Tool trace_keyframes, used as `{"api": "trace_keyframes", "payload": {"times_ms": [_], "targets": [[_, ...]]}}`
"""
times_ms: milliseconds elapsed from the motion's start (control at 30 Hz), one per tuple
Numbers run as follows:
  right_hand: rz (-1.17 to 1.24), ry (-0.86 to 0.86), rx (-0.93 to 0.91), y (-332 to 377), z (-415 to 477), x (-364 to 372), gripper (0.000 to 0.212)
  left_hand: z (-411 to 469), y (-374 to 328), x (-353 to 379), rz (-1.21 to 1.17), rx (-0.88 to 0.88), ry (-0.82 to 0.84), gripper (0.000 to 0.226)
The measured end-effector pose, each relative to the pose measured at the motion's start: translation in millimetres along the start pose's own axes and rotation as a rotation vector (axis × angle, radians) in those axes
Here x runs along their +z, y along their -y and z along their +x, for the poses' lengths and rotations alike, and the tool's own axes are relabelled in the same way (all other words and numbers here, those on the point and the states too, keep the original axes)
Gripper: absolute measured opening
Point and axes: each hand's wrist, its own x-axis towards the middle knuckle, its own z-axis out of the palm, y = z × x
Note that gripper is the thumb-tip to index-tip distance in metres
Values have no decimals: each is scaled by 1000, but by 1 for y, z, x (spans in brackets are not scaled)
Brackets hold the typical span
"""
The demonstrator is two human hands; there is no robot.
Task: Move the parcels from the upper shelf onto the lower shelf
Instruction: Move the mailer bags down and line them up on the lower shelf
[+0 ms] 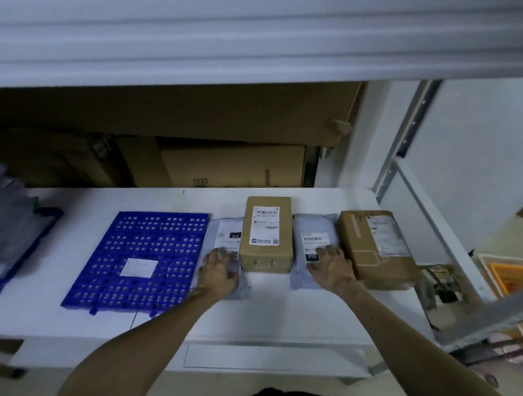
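Fingers spread wide, your left grip [217,271] and right grip [330,265] press the left bag [222,230] and right bag [314,223] onto what looks like the lower shelf [290,305]; next, likely release and reach up.

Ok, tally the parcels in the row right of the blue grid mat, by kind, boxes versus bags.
Cardboard boxes: 2, the centre box and the right-end box.
Grey mailer bags: 2, the left bag and the bag between the boxes.
Total: 4 parcels.
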Motion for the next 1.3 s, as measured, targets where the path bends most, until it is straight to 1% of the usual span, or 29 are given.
{"api": "trace_keyframes", "payload": {"times_ms": [100, 233, 333, 400, 533, 633, 733, 800, 1033, 1200, 1300], "targets": [[-4, 8, -11, 3, 9, 10, 62, 16, 8, 6, -48, 0, 6, 70], [-44, 0, -2, 5, 22, 23, 74, 27, 13, 16, 122, 17, 35, 71], [-101, 26, -2, 8, 27, 29, 85, 31, 22, 23, 158, 39, 12, 69], [-120, 19, 13, 9, 27, 31, 87, 33, 22, 26, 206, 38, 18, 71], [-158, -24, 13, 11, 28, 32, 86, 33, 18, 29, 346, 25, 33, 84], [-215, -3, 15, 13, 27, 36, 87, 33, 20, 31, 353, 12, 55, 86], [-191, 23, 21, 14, 26, 33, 90, 32, 20, 30, 323, 2, 30, 86], [-155, 10, 23, 15, 25, 27, 89, 33, 21, 28, 265, 6, 16, 82], [8, -108, 14, 24, 4, 2, 72, 29, 14, -6, 143, 8, -75, 66], [43, -173, 37, 34, -14, -20, 65, 19, 3, -43, 111, 36, -106, 62], [105, -245, 53, 45, -25, -33, 60, 9, 0, -63, 97, 63, -123, 63]]}}
